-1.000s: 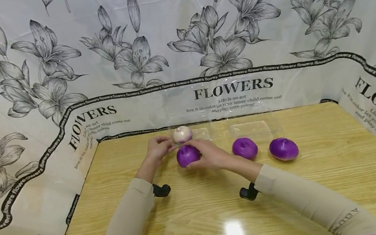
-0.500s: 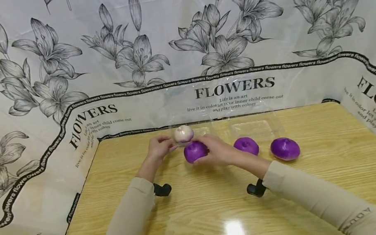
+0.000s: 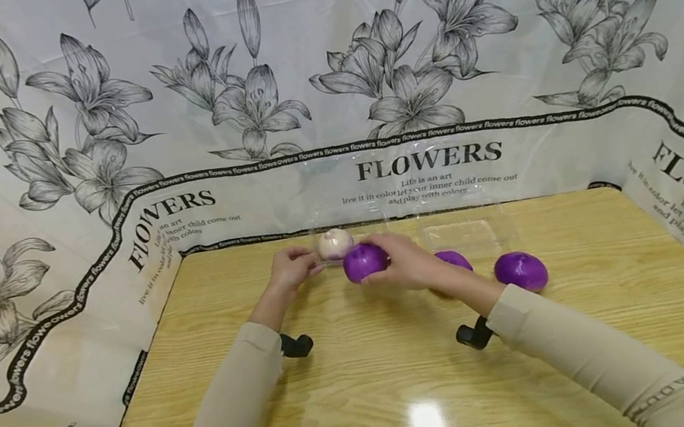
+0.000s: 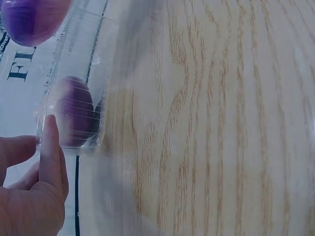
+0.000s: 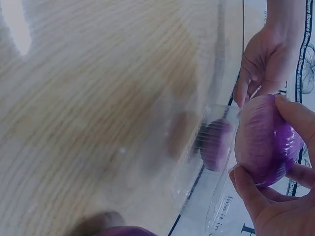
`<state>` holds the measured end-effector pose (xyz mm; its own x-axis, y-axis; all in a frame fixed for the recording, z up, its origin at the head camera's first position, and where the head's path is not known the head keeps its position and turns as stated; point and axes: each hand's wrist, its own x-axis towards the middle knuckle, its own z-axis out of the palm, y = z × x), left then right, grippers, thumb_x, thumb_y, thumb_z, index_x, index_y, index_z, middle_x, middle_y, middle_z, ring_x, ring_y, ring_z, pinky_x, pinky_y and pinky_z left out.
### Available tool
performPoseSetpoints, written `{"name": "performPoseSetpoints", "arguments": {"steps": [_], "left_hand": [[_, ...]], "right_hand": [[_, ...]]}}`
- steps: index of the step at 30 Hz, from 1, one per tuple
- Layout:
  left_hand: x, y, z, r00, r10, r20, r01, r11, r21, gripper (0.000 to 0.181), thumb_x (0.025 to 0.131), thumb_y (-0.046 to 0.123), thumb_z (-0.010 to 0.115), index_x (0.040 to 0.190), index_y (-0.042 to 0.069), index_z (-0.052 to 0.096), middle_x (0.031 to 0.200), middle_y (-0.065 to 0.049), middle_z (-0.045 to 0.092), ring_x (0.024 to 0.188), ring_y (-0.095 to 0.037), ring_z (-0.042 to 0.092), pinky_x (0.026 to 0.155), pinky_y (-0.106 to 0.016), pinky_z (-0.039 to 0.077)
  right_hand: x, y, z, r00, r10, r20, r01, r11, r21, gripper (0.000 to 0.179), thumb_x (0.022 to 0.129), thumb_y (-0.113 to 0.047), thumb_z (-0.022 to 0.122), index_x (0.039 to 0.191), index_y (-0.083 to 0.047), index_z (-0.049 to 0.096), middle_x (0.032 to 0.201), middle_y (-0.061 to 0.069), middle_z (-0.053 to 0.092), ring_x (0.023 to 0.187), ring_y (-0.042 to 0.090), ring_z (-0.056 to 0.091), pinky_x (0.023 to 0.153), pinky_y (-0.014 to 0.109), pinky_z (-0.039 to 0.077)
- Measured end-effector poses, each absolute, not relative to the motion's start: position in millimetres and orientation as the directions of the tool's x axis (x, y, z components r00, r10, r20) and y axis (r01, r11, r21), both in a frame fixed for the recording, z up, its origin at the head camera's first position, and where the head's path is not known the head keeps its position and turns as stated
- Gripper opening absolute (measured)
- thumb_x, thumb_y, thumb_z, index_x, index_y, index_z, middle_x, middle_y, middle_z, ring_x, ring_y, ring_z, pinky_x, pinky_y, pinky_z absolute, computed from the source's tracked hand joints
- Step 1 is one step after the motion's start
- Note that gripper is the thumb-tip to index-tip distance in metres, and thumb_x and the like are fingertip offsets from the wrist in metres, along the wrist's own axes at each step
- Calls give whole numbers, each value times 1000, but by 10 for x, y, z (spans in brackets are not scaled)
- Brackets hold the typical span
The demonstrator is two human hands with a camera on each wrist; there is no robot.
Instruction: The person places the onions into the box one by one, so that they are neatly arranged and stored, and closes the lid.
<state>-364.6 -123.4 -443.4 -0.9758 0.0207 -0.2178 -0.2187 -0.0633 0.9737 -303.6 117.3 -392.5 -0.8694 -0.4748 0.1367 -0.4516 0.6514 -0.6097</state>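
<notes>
Evidently, both hands are engaged at one clear, ribbed plastic container (image 4: 106, 59) near the back of the pale wood-grain table (image 3: 373, 391). The left hand (image 3: 291, 268) pinches the container's end wall between thumb and fingers — presumably to keep so light a box from sliding. The right hand (image 3: 405, 262) grips a glossy purple, rounded onion (image 3: 365, 263), thumb on one flank and fingers on the other, apparently because a smooth, bulging skin needs support from both sides. That onion is held up off the table at the container's near side, not yet set down inside. A white-and-purple round onion (image 3: 335, 244) sits in the container's left part, which, in this judgement, leaves room beside it. A second clear plastic container (image 3: 459, 235) stands to the right; near it lie a partly hidden purple onion (image 3: 456, 260) and a fully visible purple onion (image 3: 521, 272), both within easy reach.
</notes>
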Motion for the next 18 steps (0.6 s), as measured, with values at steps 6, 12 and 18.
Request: {"name": "performPoseSetpoints", "arguments": {"steps": [6, 12, 18], "left_hand": [[-3651, -1235, -4446, -974, 20, -226, -226, -59, 972, 36, 99, -7, 56, 135, -13, 52, 124, -28, 54, 94, -24, 63, 93, -31, 62], [-3628, -1233, -4419, -974, 26, -223, -225, -61, 973, 36, 100, -8, 55, 135, -14, 51, 125, -28, 54, 92, -23, 63, 94, -33, 62], [-3633, -1235, -4421, -974, 31, -223, -225, -65, 972, 37, 100, -8, 54, 137, -14, 50, 126, -30, 54, 93, -23, 63, 95, -33, 61]], "right_hand": [[-3132, 1218, -3904, -884, -446, 144, -433, 661, -613, 75, 84, -21, 86, 145, 3, 49, 141, 25, 55, 124, 42, 58, 107, 55, 52], [-3283, 1268, -3911, -897, -416, 151, -420, 693, -586, 74, 84, -23, 86, 144, 1, 50, 138, 25, 57, 123, 41, 59, 106, 55, 53], [-3387, 1293, -3909, -905, -394, 161, -409, 702, -583, 73, 86, -20, 84, 145, 3, 48, 138, 27, 56, 124, 44, 57, 106, 56, 52]]}}
